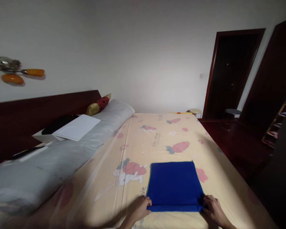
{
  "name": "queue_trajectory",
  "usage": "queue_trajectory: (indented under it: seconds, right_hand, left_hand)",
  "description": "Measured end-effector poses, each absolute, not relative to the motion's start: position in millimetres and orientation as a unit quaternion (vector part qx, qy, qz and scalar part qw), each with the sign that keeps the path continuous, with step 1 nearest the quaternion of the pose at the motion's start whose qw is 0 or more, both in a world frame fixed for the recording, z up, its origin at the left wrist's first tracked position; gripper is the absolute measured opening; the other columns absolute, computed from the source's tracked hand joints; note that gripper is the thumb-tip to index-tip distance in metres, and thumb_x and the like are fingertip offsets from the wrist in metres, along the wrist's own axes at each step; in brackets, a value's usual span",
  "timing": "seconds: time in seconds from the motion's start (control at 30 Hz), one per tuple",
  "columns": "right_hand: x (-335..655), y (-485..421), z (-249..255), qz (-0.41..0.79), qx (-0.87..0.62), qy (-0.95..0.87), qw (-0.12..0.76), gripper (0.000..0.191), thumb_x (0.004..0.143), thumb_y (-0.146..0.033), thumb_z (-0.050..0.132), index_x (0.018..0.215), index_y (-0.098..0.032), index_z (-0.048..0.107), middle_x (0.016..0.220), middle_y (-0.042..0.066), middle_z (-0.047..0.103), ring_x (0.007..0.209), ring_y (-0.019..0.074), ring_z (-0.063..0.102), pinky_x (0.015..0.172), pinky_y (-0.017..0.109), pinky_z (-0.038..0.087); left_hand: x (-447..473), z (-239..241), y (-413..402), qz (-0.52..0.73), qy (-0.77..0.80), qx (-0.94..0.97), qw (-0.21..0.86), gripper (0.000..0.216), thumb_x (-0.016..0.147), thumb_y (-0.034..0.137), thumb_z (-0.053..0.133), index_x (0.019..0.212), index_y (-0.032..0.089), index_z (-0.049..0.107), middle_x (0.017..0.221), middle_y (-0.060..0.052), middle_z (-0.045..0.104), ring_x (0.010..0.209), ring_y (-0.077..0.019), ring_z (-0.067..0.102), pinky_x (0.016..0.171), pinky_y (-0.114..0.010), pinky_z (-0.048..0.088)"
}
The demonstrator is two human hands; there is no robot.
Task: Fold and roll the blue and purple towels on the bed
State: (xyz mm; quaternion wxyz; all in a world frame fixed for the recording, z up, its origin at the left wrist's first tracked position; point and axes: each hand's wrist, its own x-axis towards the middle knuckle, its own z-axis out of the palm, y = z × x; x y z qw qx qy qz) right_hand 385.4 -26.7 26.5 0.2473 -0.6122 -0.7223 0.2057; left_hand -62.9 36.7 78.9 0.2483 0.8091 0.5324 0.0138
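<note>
A dark blue cloth (173, 181) with a thin greenish edge lies flat on the bed, its near edge folded over into a narrow strip. At the near left corner, my left hand (143, 206) pinches the folded edge between thumb and fingers. My right hand (213, 206) grips the near right corner of the same fold, its fingers curled in shadow. Beneath the cloth is a cream bedsheet (138, 140) printed with carrots, rabbits and flowers.
A long grey pillow (85, 156) runs along the dark wooden headboard (26, 108) on the left. On it rest a white flat box (77, 127) and a red-and-gold cushion (98, 105). Stools (232, 112) stand near the dark door (235, 70).
</note>
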Motion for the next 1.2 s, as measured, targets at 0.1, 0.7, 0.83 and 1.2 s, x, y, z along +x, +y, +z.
queue_trajectory:
  seconds: [0.1,0.7,0.83,1.2]
  right_hand:
    - [389.1,-19.9,18.3,0.279,-0.637,-0.659,0.287,0.025,0.077,-0.046,0.052,0.078,-0.024,0.063,0.082,0.002,0.068,0.082,0.0217,0.063,0.076,0.032,0.047]
    - [391.4,-26.1,5.1,0.161,-0.673,-0.689,0.215,0.024,0.083,-0.033,0.041,0.084,-0.025,0.064,0.086,0.005,0.070,0.083,0.0228,0.064,0.077,0.034,0.045]
    - [390.5,-30.6,10.3,0.055,-0.668,-0.714,0.201,0.026,0.081,-0.026,0.048,0.103,-0.025,0.063,0.095,0.005,0.069,0.086,0.0228,0.062,0.075,0.034,0.043]
    - [372.6,-38.4,16.8,-0.040,-0.547,-0.812,0.200,0.016,0.082,-0.013,0.048,0.086,-0.023,0.058,0.089,0.002,0.062,0.080,0.0197,0.055,0.077,0.033,0.037]
  left_hand:
    - [-74.3,69.4,46.7,0.008,0.554,0.782,0.286,0.023,0.070,0.037,0.062,0.088,0.024,0.067,0.094,0.001,0.067,0.090,-0.0193,0.058,0.081,-0.028,0.043]
    - [-79.2,60.0,52.9,-0.022,0.642,0.711,0.288,0.021,0.063,0.036,0.072,0.074,0.022,0.060,0.071,0.006,0.060,0.073,-0.0155,0.057,0.065,-0.025,0.038]
    - [-77.3,78.0,48.8,-0.043,0.641,0.731,0.230,0.017,0.061,0.025,0.070,0.076,0.021,0.061,0.076,0.004,0.063,0.076,-0.0175,0.059,0.068,-0.027,0.039]
    - [-23.2,71.5,20.4,-0.104,0.535,0.829,0.124,0.052,0.080,0.002,0.032,0.122,0.018,0.058,0.131,-0.012,0.056,0.129,-0.0242,0.043,0.111,-0.046,0.019]
